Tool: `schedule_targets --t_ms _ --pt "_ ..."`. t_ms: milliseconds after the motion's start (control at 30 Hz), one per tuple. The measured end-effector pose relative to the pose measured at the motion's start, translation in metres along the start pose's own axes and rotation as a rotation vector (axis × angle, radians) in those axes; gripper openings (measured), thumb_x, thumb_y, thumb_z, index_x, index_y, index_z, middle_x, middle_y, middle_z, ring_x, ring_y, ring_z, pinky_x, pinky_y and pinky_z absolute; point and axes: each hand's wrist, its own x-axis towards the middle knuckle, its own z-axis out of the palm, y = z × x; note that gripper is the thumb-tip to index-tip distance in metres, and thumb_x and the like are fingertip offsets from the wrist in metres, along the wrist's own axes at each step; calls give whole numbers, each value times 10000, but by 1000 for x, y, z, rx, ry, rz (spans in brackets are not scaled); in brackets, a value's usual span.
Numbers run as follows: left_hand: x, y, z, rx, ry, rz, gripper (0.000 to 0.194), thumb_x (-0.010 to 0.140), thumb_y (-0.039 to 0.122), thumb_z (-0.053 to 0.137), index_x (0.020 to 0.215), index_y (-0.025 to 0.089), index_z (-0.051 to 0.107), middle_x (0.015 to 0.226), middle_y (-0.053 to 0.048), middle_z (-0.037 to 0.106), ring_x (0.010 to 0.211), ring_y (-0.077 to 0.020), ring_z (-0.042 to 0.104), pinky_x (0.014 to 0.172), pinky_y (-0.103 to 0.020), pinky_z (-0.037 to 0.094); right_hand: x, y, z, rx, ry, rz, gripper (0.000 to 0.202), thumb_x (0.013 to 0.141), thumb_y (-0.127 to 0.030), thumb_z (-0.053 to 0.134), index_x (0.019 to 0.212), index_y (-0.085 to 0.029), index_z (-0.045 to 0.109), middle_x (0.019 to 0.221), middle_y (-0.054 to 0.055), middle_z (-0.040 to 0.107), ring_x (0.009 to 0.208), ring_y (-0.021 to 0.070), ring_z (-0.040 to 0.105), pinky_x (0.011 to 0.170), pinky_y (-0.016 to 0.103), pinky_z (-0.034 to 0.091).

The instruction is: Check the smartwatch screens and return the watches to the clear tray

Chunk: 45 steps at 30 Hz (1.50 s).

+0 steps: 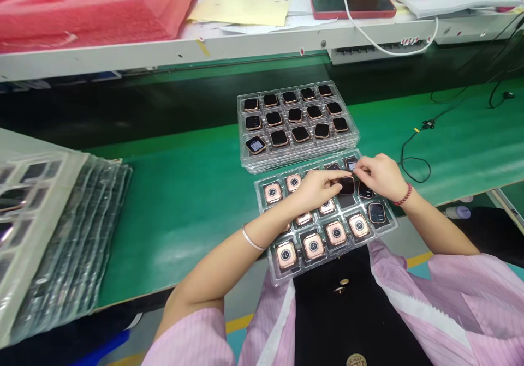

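A clear plastic tray (275,280) of smartwatch bodies without straps lies in front of me, reaching over the bench edge. Most of its watches lie back up, such as the pink-gold one (313,245); the right column shows dark screens. My left hand (317,190) has its index finger and thumb on a dark-screened smartwatch (347,185) over a compartment at upper right. Close by, my right hand (380,176) is closed in a pinch at that watch's upper right corner; what its fingertips hold is hidden. Beside them a smartwatch with a lit screen (351,165) is partly covered.
Behind stands a stack of clear trays (262,164) with dark-screened watches on top. More stacked trays (69,246) are at left. A black cable (417,161) lies on the green bench (176,208). The shelf (254,45) above bears pink foam (164,11) and a phone (354,7).
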Motion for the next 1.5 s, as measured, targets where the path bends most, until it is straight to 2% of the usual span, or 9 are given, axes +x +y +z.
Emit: schedule_targets --t_ms 100,300,533,767,967,1100,1233,1400,1500 --pt "-3 2 5 240 2 92 348 927 165 583 1236 166 743 908 -49 737 803 -180 664 799 -320 529 -23 -3 -21 71 -18 -50 205 954 -279 564 782 -205 647 655 9 683 616 171 555 756 316 386" --pt "-11 14 7 555 38 43 303 974 303 578 1212 178 718 1205 -122 670 936 -248 691 794 -367 555 -68 -20 -37 143 -480 -340 260 943 -203 546 684 -200 566 531 -39 558 504 124 427 755 317 392" --pt "-21 19 11 -27 -311 81 813 872 406 723 1567 161 381 822 -10 680 640 -148 602 627 -278 496 -55 -16 -26 418 -76 -18 238 988 -300 531 784 -204 605 591 -21 611 572 139 543 615 255 394" --pt "-25 14 22 -478 -303 -52 808 904 188 601 1629 210 247 845 -24 696 571 -105 599 516 -214 451 -49 -13 -15 364 -54 -16 236 954 -298 534 748 -202 598 561 -27 572 526 130 505 584 257 366" --pt "-27 20 26 -197 -255 114 560 924 190 645 1467 180 508 567 92 519 522 -106 523 602 -241 463 -35 1 -14 351 -149 -36 225 940 -314 541 764 -196 616 602 -11 624 540 133 547 584 253 377" --pt "-29 30 38 245 -295 225 508 895 269 723 1375 181 580 885 -27 686 836 -197 681 732 -291 521 -2 -2 0 213 -110 -23 202 940 -314 562 804 -192 649 636 4 668 582 157 578 625 271 378" --pt "-36 38 41 583 -327 246 428 871 411 741 1217 174 656 1149 -114 637 939 -251 668 644 -296 503 34 -30 16 38 -204 -211 173 941 -278 582 838 -189 687 650 18 691 608 174 575 729 309 386" --pt "-39 18 6 341 31 147 218 883 331 690 1019 163 661 999 -61 653 775 -166 616 710 -292 496 59 -48 16 76 -362 -292 159 915 -221 579 797 -179 676 641 25 676 591 158 539 661 289 335" --pt "-30 -5 -20 169 287 -26 410 817 250 695 1208 156 617 1028 -56 662 648 -112 548 690 -293 485 66 -42 13 370 -326 -194 204 943 -278 539 797 -175 637 654 9 660 600 142 553 619 256 333"
